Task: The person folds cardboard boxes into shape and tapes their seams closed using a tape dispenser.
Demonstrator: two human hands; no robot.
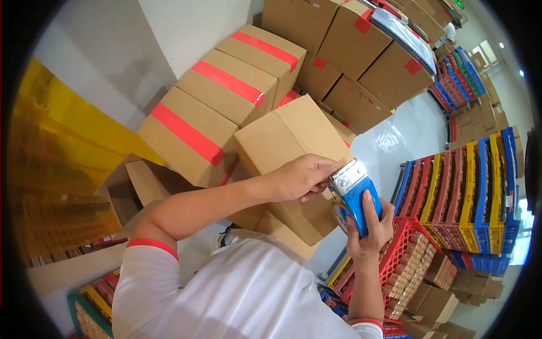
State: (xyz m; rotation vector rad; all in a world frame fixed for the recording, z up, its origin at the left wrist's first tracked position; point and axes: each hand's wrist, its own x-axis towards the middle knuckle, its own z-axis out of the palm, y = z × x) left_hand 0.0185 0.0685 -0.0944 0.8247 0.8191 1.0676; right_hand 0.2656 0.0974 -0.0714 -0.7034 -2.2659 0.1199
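Observation:
My right hand is wrapped around a blue tape dispenser with a serrated metal edge at its top. Part of a tape roll shows at the dispenser's left side. My left hand is closed, its fingertips right at the serrated edge; whatever they pinch is too small to make out. Beneath both hands stands a cardboard box with its flaps folded shut and a bare seam across the top.
Boxes sealed with red tape stand to the left, and more boxes are stacked behind. An opened box sits at the left. Stacked coloured crates and a red crate of packed goods stand right. Far back is another person.

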